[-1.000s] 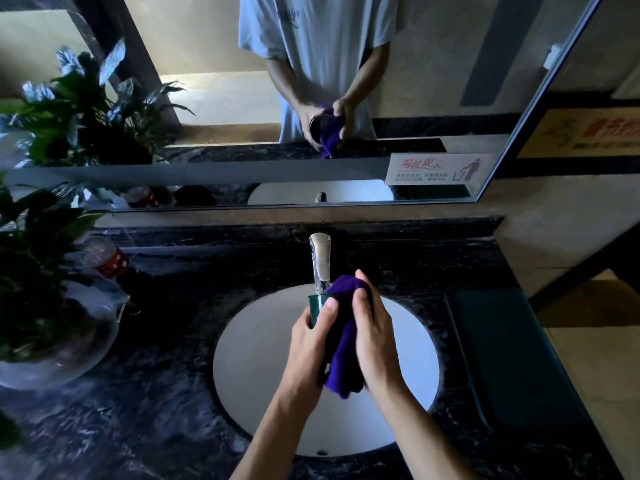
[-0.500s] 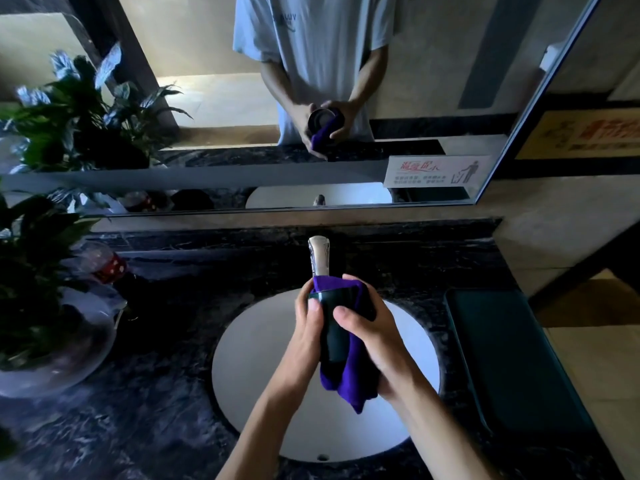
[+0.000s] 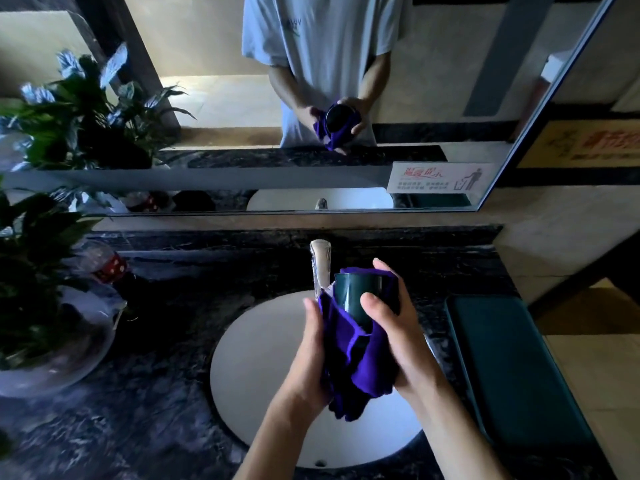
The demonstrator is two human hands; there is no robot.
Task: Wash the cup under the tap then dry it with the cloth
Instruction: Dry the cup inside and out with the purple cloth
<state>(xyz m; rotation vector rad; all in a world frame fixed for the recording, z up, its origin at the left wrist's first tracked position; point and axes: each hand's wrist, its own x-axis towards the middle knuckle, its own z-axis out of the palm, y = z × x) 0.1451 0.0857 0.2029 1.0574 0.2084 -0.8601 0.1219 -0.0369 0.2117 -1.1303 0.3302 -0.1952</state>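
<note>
1. Right now the dark green cup is held up over the white sink, just near of the chrome tap, with the purple cloth wrapped about its lower part.
2. The right hand curls round the cup from the right, thumb across the near wall, fingers behind the far rim with cloth under them.
3. The left hand grips the bunched cloth against the cup's left side; the loose tail hangs down between both wrists.
4. The key relation: the cup's long axis runs away from the person, tilted up, mouth toward the mirror, base toward the palms. The reflection shows the round dark opening facing the glass.
5. Judging from this, the drying is under way on the outside wall; the inside looks not yet reached, and the left hand, already holding cloth, sits better placed to push it in.
6. Writing: a white sign on the mirror carries red script and a figure at a bin, too small to read. A yellow plaque far right is blurred.
7. The dark marbled desk carries a potted plant at left.
</note>
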